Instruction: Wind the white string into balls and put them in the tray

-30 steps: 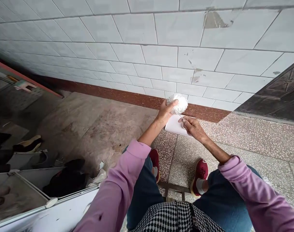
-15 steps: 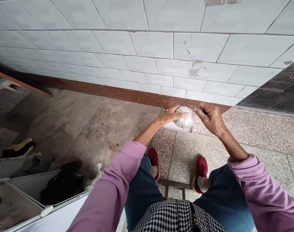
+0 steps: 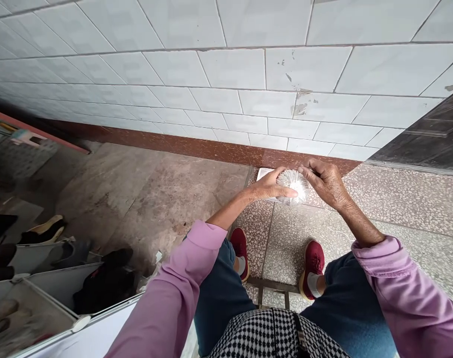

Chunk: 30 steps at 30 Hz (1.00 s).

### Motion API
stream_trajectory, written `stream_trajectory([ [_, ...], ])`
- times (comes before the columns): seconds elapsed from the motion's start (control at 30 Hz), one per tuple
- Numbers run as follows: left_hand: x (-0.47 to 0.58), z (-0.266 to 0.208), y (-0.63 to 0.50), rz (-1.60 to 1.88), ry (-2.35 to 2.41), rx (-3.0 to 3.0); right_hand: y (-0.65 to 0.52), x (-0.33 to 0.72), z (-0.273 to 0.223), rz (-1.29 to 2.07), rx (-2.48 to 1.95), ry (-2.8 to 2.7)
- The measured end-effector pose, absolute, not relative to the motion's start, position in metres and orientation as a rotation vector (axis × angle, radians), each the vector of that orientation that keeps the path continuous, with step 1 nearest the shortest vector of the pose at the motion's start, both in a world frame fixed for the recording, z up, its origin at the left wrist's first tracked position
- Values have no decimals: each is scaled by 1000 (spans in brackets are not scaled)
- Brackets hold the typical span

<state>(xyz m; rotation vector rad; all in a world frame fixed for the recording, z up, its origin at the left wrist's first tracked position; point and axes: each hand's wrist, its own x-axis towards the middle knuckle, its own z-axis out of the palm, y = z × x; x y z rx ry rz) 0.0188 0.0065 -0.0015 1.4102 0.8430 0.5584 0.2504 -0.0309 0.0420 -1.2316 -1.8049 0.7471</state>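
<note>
A round, whitish, finely pleated bundle (image 3: 300,185) with a bright shiny centre is in front of me, above the floor near the wall. My left hand (image 3: 265,188) is closed around its left side, the thumb lying across the top towards the middle. At the bundle's upper right edge, my right hand (image 3: 325,183) is closed in a pinch of thumb and forefinger. Whatever sits between those fingertips is too small to make out. Behind and below the bundle lies a flat white box or tray (image 3: 264,172), mostly covered by my left hand.
A tiled wall (image 3: 244,104) with a brown base strip rises just beyond my hands. To the left, a white rack (image 3: 80,324) holds shoes and dark items. A dark door (image 3: 431,132) is at the right. My red shoes flank a low bar (image 3: 274,285).
The bundle and my left hand have shifted slightly right, and the bundle now sits closer under my right fingertips. More of the white box's left end shows. The view has moved a little.
</note>
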Motion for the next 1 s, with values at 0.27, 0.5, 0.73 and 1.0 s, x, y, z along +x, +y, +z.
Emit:
stream_trajectory([
  [0.27, 25, 9, 4, 643, 773, 1425, -27, 253, 35, 876, -1174, -1682],
  [0.5, 40, 26, -8, 668, 870, 1332, -21, 270, 39, 960, -1132, -1538],
  [0.73, 53, 32, -24, 769, 710, 1201, -27, 271, 39, 947, -1133, -1441],
  [1.0, 56, 25, -14, 1009, 765, 1010, -23, 264, 9, 894, -1211, -1578],
])
